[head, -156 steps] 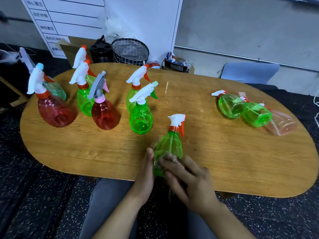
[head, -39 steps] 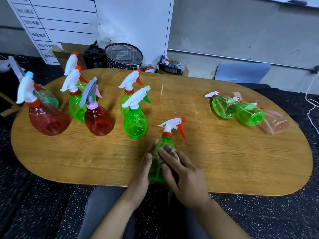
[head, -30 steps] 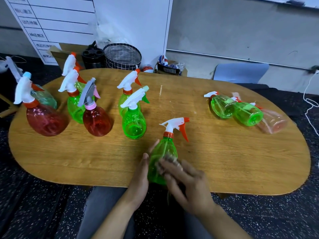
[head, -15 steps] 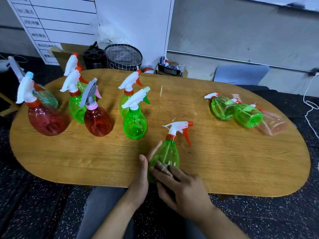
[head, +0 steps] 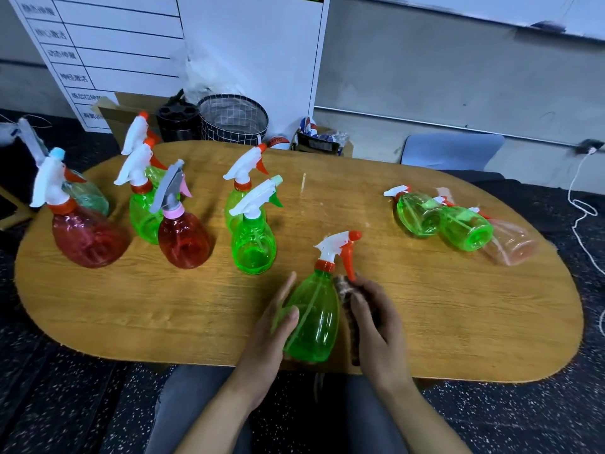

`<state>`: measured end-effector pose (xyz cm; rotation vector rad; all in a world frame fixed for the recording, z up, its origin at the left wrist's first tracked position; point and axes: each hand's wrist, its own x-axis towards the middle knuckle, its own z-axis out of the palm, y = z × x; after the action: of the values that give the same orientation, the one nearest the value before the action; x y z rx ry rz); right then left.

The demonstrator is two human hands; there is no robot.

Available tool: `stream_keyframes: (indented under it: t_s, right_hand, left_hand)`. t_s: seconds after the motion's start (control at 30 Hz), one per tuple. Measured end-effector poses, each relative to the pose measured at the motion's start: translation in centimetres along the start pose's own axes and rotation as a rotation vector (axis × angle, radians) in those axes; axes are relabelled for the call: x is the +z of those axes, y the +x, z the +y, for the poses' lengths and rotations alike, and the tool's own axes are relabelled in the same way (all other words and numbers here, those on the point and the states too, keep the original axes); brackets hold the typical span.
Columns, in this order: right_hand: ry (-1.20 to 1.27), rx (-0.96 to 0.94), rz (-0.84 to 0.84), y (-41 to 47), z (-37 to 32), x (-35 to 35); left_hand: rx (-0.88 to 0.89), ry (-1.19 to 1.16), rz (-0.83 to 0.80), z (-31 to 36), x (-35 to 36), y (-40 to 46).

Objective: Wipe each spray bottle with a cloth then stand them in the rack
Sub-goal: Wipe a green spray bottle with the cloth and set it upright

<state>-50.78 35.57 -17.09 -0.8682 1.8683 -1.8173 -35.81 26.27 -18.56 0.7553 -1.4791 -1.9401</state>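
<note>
Head view, looking down over the wooden counter (head: 425, 322). My left hand (head: 268, 335) cradles the green spray bottle (head: 314, 316) at the near edge, fingers laid along its left side and thumb curled onto the front, so it holds the bottle, tilted with its white-and-orange trigger head pointing away from me. My right hand (head: 376, 322) clasps a brownish cloth (head: 347, 290) and presses it against the bottle's right flank, just under the orange trigger; fingers curled round the cloth. Judgement: I am mid-wipe on this one bottle. On the left half of the counter stand upright bottles in a loose group: a large red bottle (head: 86, 234), a smaller red bottle with a pink collar (head: 183, 237), several green ones including the nearest upright green bottle (head: 253, 244), and a pale teal one partly hidden behind the large red. These look like the finished ones, though I see no actual rack; cannot tell whether the counter patch stands in for it. On the right lie three bottles on their sides, touching in a row: two green lying bottles (head: 442, 221) and a pale pink lying bottle (head: 512, 240). I judge these as not yet wiped. So well over half done: current bottle to finish and stand, three left.
</note>
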Motion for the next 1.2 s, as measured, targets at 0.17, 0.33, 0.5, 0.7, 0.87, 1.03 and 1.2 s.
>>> stream_keyframes:
  t_s: [0.17, 0.33, 0.5, 0.7, 0.87, 1.03, 1.2]
  right_hand:
    - [-0.261, -0.170, -0.129, 1.2, -1.3, 1.6]
    - [-0.542, -0.433, -0.244, -0.9, 0.0, 1.6]
    - [-0.720, -0.841, -0.454, -3.0, 1.5, 0.1]
    - [-0.378, -0.550, -0.289, -2.2, -0.5, -0.4]
    - [-0.701, -0.493, -0.111, 0.4, -1.6, 2.0]
    - [-0.872, -0.768, -0.253, -2.2, -0.7, 2.3]
    - [-0.871, -0.919, -0.400, -4.0, 0.3, 0.6]
  left_hand:
    - [-0.061, -0.028, -0.033, -0.5, -0.4, 0.0]
    - [-0.032, 0.036, -0.017, -1.4, -1.2, 0.1]
    - [-0.011, 0.082, -0.018, -1.0, -1.0, 0.2]
    - [-0.032, 0.064, -0.042, -1.0, -0.8, 0.0]
    - [-0.029, -0.071, -0.072, -1.2, -0.4, -0.2]
    - [-0.040, -0.055, -0.044, -0.2, -0.3, -0.4]
    - [-0.023, -0.079, -0.077, -0.1, -0.1, -0.2]
